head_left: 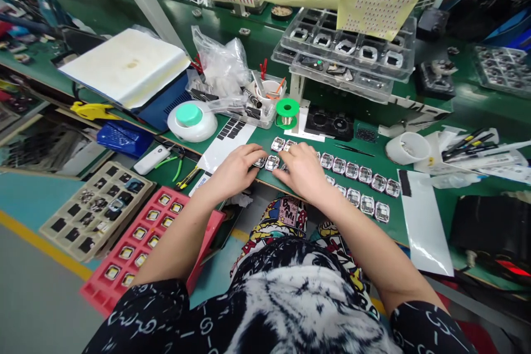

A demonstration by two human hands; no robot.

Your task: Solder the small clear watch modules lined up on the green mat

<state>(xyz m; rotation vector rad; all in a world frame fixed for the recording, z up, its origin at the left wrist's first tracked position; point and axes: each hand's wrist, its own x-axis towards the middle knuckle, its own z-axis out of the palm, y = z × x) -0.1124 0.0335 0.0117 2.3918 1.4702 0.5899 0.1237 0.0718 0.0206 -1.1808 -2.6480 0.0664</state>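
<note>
At the bench edge nearest me, my left hand (234,170) and right hand (303,171) lay palms down among the metal frames (352,177), fingers loosely spread and clamped on nothing. Left fingertips touched one frame (271,162); whether the right ones pinched anything I couldn't tell. Frames ran in two rows off to the right. Beyond sat tweezers (354,150), a green spool (287,109), and clear trays (348,47). Down left lay a red tray (136,243).
</note>
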